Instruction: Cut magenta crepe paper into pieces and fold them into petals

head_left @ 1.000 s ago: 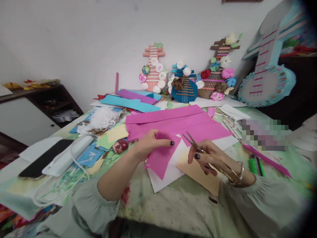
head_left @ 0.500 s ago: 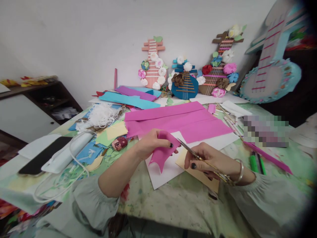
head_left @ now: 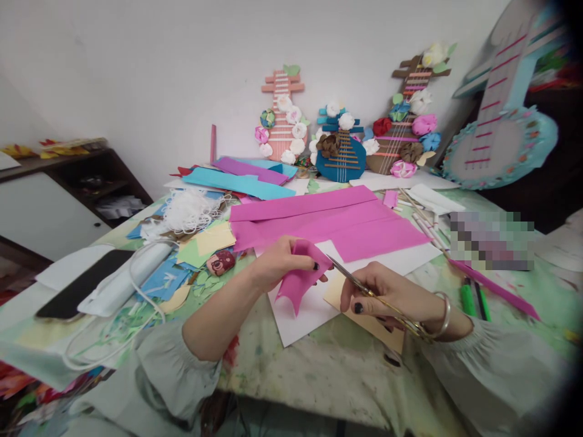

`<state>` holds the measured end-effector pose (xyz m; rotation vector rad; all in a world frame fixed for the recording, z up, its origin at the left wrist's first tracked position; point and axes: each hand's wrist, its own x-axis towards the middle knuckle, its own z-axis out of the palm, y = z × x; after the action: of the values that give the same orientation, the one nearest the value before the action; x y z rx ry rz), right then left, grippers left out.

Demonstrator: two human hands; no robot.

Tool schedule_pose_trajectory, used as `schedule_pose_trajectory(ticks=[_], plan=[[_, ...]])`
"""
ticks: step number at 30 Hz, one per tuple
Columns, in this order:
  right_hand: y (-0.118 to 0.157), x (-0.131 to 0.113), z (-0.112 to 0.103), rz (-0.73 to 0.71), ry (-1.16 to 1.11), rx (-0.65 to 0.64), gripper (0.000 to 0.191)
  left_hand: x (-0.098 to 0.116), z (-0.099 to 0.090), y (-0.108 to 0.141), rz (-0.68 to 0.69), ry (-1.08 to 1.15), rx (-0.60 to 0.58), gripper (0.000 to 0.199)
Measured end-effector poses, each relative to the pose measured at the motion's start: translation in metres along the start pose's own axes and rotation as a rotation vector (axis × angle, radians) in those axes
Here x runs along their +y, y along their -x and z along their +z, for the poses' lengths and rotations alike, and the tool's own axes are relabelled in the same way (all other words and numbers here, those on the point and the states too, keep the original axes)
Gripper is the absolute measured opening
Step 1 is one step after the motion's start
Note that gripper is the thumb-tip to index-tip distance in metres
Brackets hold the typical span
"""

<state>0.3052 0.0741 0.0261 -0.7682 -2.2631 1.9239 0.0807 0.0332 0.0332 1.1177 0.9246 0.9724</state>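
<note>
A small curled piece of pink paper (head_left: pixel 296 284) is pinched in my left hand (head_left: pixel 280 264), near the middle of the table. My right hand (head_left: pixel 387 295) grips gold-handled scissors (head_left: pixel 363 290), whose tips meet the right edge of that paper. Beneath both hands lie a white sheet (head_left: pixel 291 325) and a tan card (head_left: pixel 364 325). Just beyond them, a large pink sheet (head_left: pixel 319 221) is spread out, with a folded strip along its far side.
On the left are a black phone (head_left: pixel 88 284), a white cable, white string (head_left: pixel 191 209) and paper scraps. Paper instruments with flowers, one of them blue (head_left: pixel 340 159), lean against the wall. Green markers (head_left: pixel 468 297) and a pink strip (head_left: pixel 498 290) lie at right.
</note>
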Motion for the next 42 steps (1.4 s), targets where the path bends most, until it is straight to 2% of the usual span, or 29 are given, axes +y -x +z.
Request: schedule_pose_trajectory(ticks=[42], plan=[[-0.0019,-0.006,0.0021,0.009,0.021,-0.019,0.037,-0.0023,0.0003,0.0004,0.005,-0.033,-0.038,0.011]])
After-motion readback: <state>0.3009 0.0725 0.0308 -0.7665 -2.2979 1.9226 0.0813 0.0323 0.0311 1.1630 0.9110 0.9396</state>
